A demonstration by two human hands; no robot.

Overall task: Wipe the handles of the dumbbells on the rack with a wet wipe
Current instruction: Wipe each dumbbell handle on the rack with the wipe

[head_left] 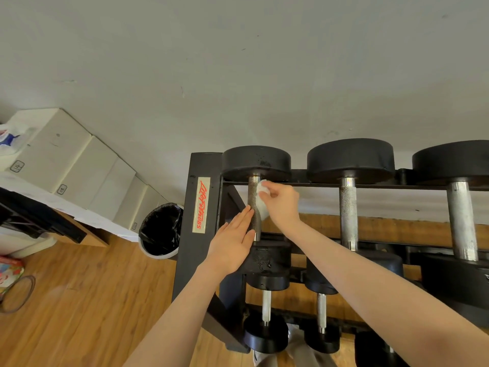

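A black dumbbell rack [195, 207] holds several black dumbbells with knurled metal handles. My right hand [281, 205] pinches a white wet wipe [262, 200] against the right side of the leftmost top dumbbell's handle [254, 200]. My left hand [232, 242] is flat with straight fingers, its fingertips touching the left side of that same handle. Two more top-row handles, one [348, 210] in the middle and one [461, 221] at the right, stand bare. Smaller dumbbells [266, 313] sit on the lower tier.
A grey wall rises behind the rack. A bin with a black liner [161, 231] stands left of the rack on the wooden floor [92, 300]. White boxes [79, 165] line the wall at the left, above a dark desk edge [39, 221].
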